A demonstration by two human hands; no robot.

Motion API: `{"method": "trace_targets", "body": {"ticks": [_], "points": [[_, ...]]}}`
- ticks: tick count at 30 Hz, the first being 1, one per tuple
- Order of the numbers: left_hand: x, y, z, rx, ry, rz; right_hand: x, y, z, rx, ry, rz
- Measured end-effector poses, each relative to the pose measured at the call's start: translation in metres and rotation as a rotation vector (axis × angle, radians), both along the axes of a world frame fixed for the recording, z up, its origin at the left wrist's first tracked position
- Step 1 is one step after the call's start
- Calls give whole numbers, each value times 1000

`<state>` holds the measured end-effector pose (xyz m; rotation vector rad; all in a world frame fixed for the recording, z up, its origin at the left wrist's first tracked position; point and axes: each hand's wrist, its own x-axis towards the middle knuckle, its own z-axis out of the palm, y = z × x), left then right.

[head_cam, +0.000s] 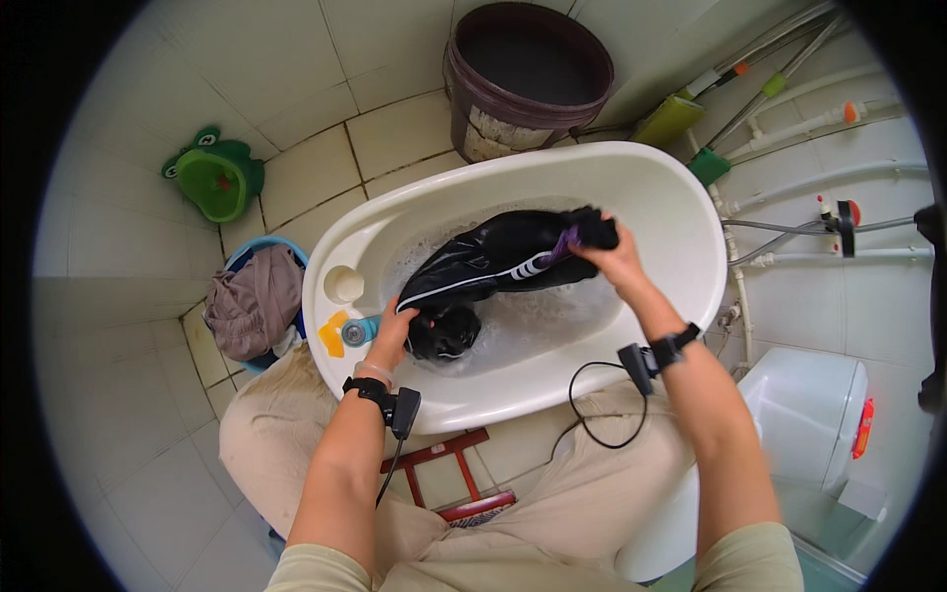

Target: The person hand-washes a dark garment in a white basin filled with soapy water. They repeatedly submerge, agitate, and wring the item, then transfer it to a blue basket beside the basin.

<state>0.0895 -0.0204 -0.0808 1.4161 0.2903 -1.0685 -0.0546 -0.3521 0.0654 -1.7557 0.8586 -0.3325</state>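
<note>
A wet black garment with white stripes (481, 255) stretches across a white plastic bathtub (666, 185) that holds cloudy, sudsy water (547, 318). My left hand (392, 337) grips its left end near the tub's near-left wall. At the other end my right hand (618, 259) holds a bunched part, where a purple patch shows. Part of the black cloth lies in the water beside my left hand. Close to that hand, a blue bottle or tube (357, 332) and a yellow piece (334, 334) rest on the tub's rim. Some fingers are hidden by the cloth.
Behind the tub stands a dark red bucket (473, 111) of dark liquid. A green frog-shaped potty (218, 181) and a blue basin (285, 240) heaped with clothes are at left. Mops (710, 166), pipes and a white toilet (799, 414) are at right. A red frame (466, 473) lies below.
</note>
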Motion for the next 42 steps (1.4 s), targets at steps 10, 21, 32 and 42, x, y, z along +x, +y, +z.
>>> {"method": "trace_targets", "body": {"ticks": [10,21,32,42], "points": [[-8,-40,-29,742,-1080,-1093,63,82,-158,-790,479,1002],[25,-84,-130,195,-417,-108,112,89,-241,-167,606,504],[-5,-83,-60,-50,307,94,104,119,-168,-276,182,486],[9,-35,-63,885,-1114,-696,107,82,-214,-814,458,801]]}}
